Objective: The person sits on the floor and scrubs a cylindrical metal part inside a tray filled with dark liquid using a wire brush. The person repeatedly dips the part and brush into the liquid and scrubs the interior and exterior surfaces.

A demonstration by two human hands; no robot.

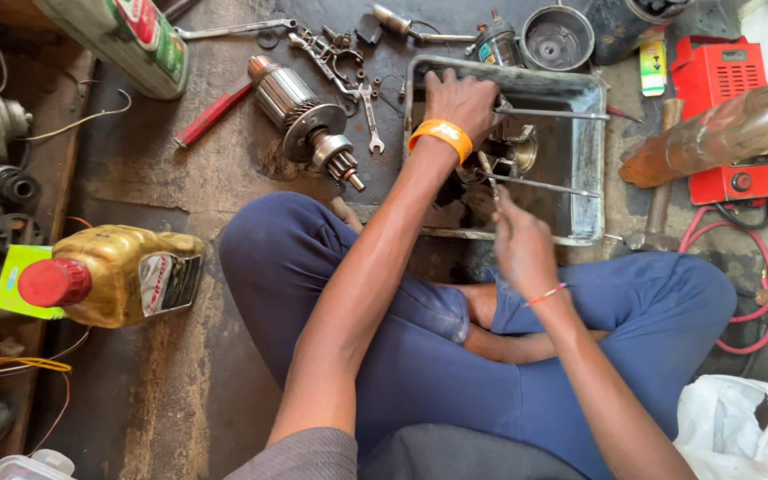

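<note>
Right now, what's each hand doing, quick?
Left hand: closed over the rim of the metal tray.
Right hand: grip shut on a thin metal tool.

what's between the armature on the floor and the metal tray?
Head view: a loose cluster of wrenches and small fittings on the dark floor, between the armature and the tray's left wall.

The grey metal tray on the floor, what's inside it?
Inside the dented grey metal tray sit a round metal motor part and two long thin rods. The left hand and right hand cover whatever lies beneath them.
</note>
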